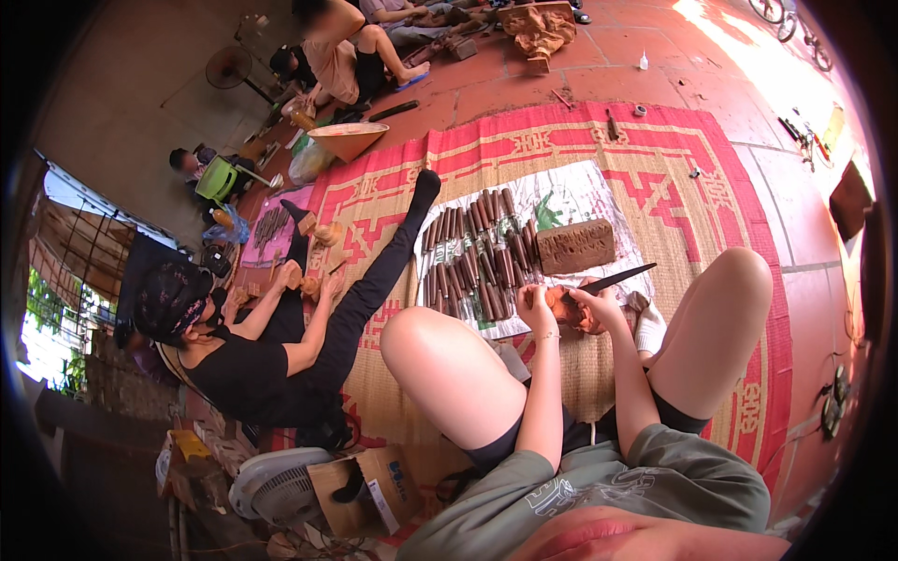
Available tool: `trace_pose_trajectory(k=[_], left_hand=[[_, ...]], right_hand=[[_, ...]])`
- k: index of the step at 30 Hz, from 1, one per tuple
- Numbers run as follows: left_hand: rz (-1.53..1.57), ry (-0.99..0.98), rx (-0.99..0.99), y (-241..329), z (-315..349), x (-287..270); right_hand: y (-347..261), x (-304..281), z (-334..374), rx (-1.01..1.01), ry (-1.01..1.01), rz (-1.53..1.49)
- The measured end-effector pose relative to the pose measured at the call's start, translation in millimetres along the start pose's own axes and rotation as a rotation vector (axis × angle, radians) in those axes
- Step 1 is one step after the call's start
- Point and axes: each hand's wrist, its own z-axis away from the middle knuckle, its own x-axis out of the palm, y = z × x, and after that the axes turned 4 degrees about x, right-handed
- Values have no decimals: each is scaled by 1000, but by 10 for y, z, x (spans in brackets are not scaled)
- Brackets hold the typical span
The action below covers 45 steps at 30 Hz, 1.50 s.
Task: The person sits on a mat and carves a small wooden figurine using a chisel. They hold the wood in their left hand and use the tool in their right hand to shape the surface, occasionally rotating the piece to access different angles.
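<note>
Between my bent knees, a reddish-brown wood carving (565,305) rests low above the mat. My left hand (537,310) is closed on its left end; the fingertips are partly hidden. In my right hand (601,303), closed at the carving's right side, is a long dark tapering tool (621,279). It points right and slightly away from me; whether it is a file or a knife I cannot make out. Just beyond my hands lie several wooden-handled carving chisels (486,231) in rows on a printed sheet (585,187), beside a brown carved block (577,248).
A red and tan woven mat (692,150) covers the tiled floor. At my left a person in black (248,355) works on a small carving, one leg stretched across the mat. A cardboard box (367,491) and a grey fan (281,486) stand near my left side; a cone-shaped basin (348,140) sits farther off.
</note>
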Motion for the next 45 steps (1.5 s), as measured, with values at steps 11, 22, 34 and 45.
trace_pose_trajectory(k=[11, 22, 34, 45], left_hand=[[14, 3, -5, 49, -22, 56], [-3, -4, 10, -75, -94, -11], [15, -23, 8, -32, -65, 47], [-38, -23, 29, -49, -75, -3]], right_hand=[[-132, 20, 4, -88, 61, 86], [-228, -10, 12, -38, 86, 89], [-107, -48, -44, -59, 86, 108], [-76, -14, -10, 57, 5, 90]])
